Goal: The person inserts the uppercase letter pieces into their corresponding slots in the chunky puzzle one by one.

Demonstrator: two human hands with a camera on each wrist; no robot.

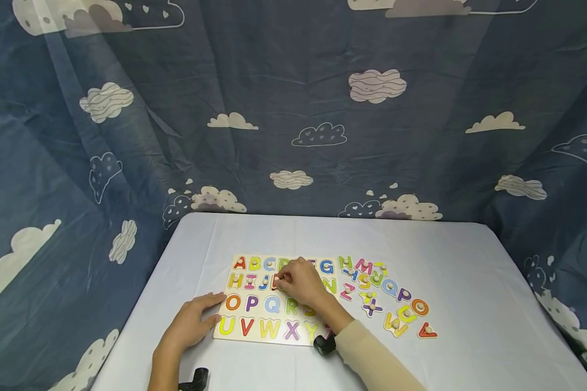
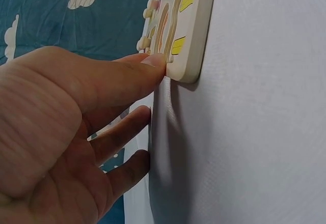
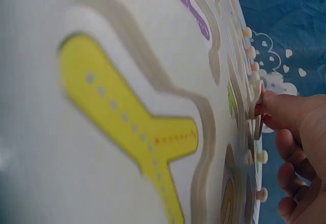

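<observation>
A wooden alphabet board (image 1: 260, 338) lies on the white table, with knobbed letters seated in its upper rows and printed letters showing in the lower rows. My right hand (image 1: 300, 282) is over its second row, just right of the blue J (image 1: 263, 282). Thumb and finger pinch a red letter piece (image 3: 259, 109) by its knob; the fingers hide much of its shape. At the board's left edge rests my left hand (image 1: 192, 321), fingers extended. In the left wrist view its thumb (image 2: 153, 61) touches the board's corner, the other fingers spread apart.
Loose letter pieces lie right of the board, among them an orange O (image 1: 419, 307), a red V (image 1: 427, 330) and a yellow W (image 1: 395, 326). The white table (image 1: 494, 326) meets a dark blue cloud-patterned cloth (image 1: 274, 152) behind and at the sides.
</observation>
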